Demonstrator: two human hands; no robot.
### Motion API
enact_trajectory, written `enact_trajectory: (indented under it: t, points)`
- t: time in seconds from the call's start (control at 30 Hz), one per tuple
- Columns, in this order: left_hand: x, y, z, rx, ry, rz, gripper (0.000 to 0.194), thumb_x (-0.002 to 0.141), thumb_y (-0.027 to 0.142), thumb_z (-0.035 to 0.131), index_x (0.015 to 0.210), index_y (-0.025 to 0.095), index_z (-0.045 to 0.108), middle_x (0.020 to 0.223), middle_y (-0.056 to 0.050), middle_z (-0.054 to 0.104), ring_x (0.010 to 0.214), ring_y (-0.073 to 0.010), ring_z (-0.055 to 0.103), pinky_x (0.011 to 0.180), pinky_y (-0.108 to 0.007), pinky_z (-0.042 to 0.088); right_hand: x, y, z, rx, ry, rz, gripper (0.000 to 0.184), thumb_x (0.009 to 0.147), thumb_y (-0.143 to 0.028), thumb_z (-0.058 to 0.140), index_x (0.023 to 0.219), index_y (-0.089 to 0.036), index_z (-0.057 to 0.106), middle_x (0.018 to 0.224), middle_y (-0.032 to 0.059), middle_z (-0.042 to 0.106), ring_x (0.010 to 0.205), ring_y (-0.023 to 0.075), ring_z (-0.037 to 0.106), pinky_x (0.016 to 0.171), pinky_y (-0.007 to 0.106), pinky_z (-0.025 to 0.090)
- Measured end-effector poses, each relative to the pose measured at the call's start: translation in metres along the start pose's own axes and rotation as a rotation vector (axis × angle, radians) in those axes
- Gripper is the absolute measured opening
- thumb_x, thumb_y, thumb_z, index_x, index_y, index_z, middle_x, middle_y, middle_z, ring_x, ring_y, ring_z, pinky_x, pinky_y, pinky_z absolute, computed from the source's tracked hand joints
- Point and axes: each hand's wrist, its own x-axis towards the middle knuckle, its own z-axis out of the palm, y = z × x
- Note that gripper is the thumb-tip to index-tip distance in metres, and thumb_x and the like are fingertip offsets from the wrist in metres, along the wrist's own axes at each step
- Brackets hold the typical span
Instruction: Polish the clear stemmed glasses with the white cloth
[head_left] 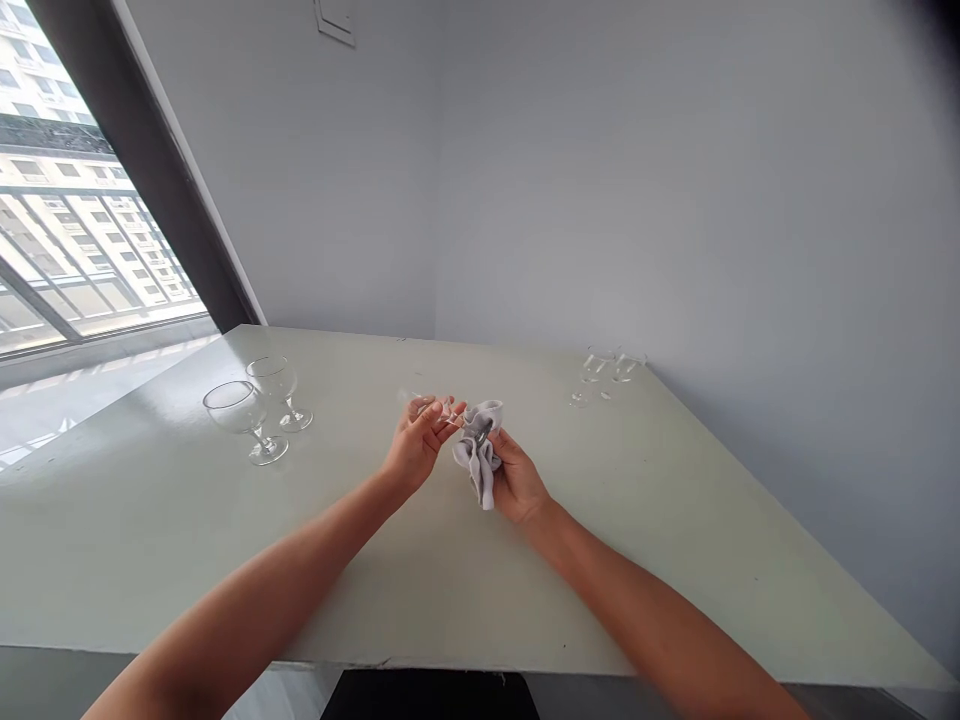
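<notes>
A clear stemmed glass (448, 410) is in my left hand (418, 438), its fingers curled around it above the middle of the table. Much of the glass is hidden by fingers and cloth, so I cannot tell which end is which. My right hand (519, 480) grips a crumpled light grey cloth (480, 455), bunched against the right end of the glass. Folds of the cloth hang below the fingers. Both hands are close together, with the cloth between them.
Two clear stemmed glasses, one nearer (234, 410) and one behind (271, 378), stand at the left. Two smaller glasses (592, 370) (624, 368) stand near the far right edge. The pale table (360, 590) meets grey walls; a window (82, 220) is at left.
</notes>
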Motion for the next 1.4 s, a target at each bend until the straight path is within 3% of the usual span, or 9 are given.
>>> enact_trajectory:
  t: [0.17, 0.33, 0.5, 0.63, 0.77, 0.87, 0.97, 1.13, 1.4]
  points:
    - [-0.004, 0.000, 0.003, 0.159, 0.001, 0.101, 0.031, 0.071, 0.025, 0.063, 0.094, 0.021, 0.043, 0.103, -0.003, 0.055, 0.102, -0.0237, 0.056, 0.085, -0.038, 0.044, -0.006, 0.008, 0.005, 0.068, 0.109, 0.162, 0.008, 0.075, -0.025, 0.057, 0.072, -0.018, 0.055, 0.062, -0.0012, 0.056, 0.053, 0.0088, 0.052, 0.050, 0.020, 0.045]
    - [-0.005, 0.002, 0.001, 0.373, -0.075, 0.258, 0.045, 0.067, 0.024, 0.067, 0.100, 0.026, 0.036, 0.107, -0.003, 0.049, 0.099, -0.0238, 0.057, 0.081, -0.039, 0.047, -0.009, 0.014, 0.004, -0.207, 0.106, 0.229, 0.019, 0.076, -0.034, 0.052, 0.066, -0.018, 0.052, 0.057, -0.0008, 0.052, 0.048, 0.0103, 0.048, 0.043, 0.022, 0.038]
    - [0.000, 0.010, -0.009, 0.670, -0.034, 0.470, 0.045, 0.066, 0.025, 0.068, 0.099, 0.024, 0.037, 0.109, -0.004, 0.046, 0.099, -0.0212, 0.057, 0.085, -0.039, 0.045, -0.008, 0.002, -0.006, -1.034, -0.019, -0.100, 0.040, 0.080, -0.052, 0.043, 0.065, -0.018, 0.056, 0.069, 0.0016, 0.056, 0.054, 0.0113, 0.049, 0.053, 0.024, 0.037]
    - [-0.003, 0.009, -0.008, 0.885, 0.052, 0.551, 0.045, 0.067, 0.028, 0.067, 0.101, 0.023, 0.039, 0.107, -0.003, 0.049, 0.101, -0.0196, 0.056, 0.092, -0.041, 0.040, -0.008, -0.016, -0.009, -1.616, 0.090, -0.612, 0.032, 0.084, -0.046, 0.042, 0.094, -0.022, 0.060, 0.098, 0.0042, 0.054, 0.063, 0.0108, 0.050, 0.061, 0.025, 0.036]
    - [-0.016, -0.006, 0.001, 0.986, -0.111, 0.577, 0.049, 0.068, 0.033, 0.065, 0.108, 0.022, 0.039, 0.108, -0.006, 0.054, 0.105, -0.0203, 0.052, 0.092, -0.039, 0.040, -0.006, -0.014, -0.008, -1.928, 0.074, -0.835, 0.026, 0.085, -0.037, 0.043, 0.093, -0.019, 0.060, 0.078, 0.0046, 0.057, 0.071, 0.0156, 0.051, 0.066, 0.026, 0.034]
    - [-0.022, -0.019, 0.003, 1.036, -0.234, 0.542, 0.063, 0.070, 0.038, 0.062, 0.122, 0.024, 0.029, 0.119, -0.009, 0.050, 0.113, -0.0214, 0.047, 0.093, -0.039, 0.039, -0.001, -0.008, -0.012, -2.042, 0.043, -0.782, 0.019, 0.082, -0.029, 0.045, 0.077, -0.020, 0.061, 0.071, 0.0026, 0.059, 0.069, 0.0154, 0.051, 0.065, 0.027, 0.031]
    - [-0.018, -0.028, -0.005, 1.240, -0.233, 0.417, 0.081, 0.069, 0.046, 0.061, 0.132, 0.025, 0.015, 0.132, -0.011, 0.039, 0.122, -0.0236, 0.037, 0.097, -0.040, 0.033, 0.011, -0.018, -0.023, -1.997, 0.155, -0.653, 0.023, 0.084, -0.028, 0.040, 0.087, -0.022, 0.062, 0.077, 0.0012, 0.063, 0.074, 0.0144, 0.055, 0.065, 0.024, 0.032]
    - [-0.005, -0.036, -0.022, 1.482, -0.279, 0.049, 0.045, 0.074, 0.041, 0.052, 0.117, 0.027, 0.046, 0.122, -0.002, 0.051, 0.111, -0.0210, 0.048, 0.094, -0.034, 0.035, 0.047, -0.069, -0.060, -1.892, 0.572, -0.373, 0.025, 0.081, -0.035, 0.043, 0.090, -0.021, 0.062, 0.079, 0.0025, 0.065, 0.078, 0.0167, 0.058, 0.064, 0.023, 0.035]
    - [-0.003, -0.035, -0.023, 1.363, -0.207, 0.039, 0.032, 0.072, 0.033, 0.051, 0.103, 0.028, 0.057, 0.109, 0.000, 0.059, 0.095, -0.0218, 0.055, 0.082, -0.034, 0.041, 0.082, -0.117, -0.115, -1.829, 0.606, -0.290, 0.021, 0.078, -0.032, 0.045, 0.069, -0.019, 0.058, 0.073, 0.0010, 0.063, 0.065, 0.0140, 0.054, 0.055, 0.023, 0.033]
